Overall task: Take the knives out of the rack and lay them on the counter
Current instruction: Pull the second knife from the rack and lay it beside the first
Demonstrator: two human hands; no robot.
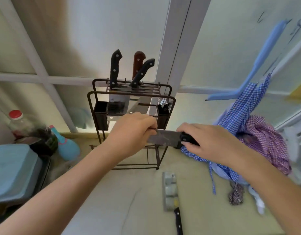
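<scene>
A dark wire knife rack point(131, 97) stands at the back of the counter point(122, 192). Three knives stand in its top: a black-handled one point(115, 68) on the left, a brown-handled one point(138, 62), and another black-handled one point(143, 72) leaning. In front of the rack I hold a cleaver point(165, 138) level. My right hand point(205, 141) grips its black handle. My left hand point(134, 131) pinches the far end of the blade. One more cleaver point(170, 192) lies flat on the counter, its black handle toward me.
Blue and purple checked cloths point(258, 133) hang at the right, close to my right hand. A blue tub point(14, 168), a teal bottle point(66, 146) and a red-capped bottle point(17, 121) crowd the left. Dark cups point(100, 114) hang on the rack's sides.
</scene>
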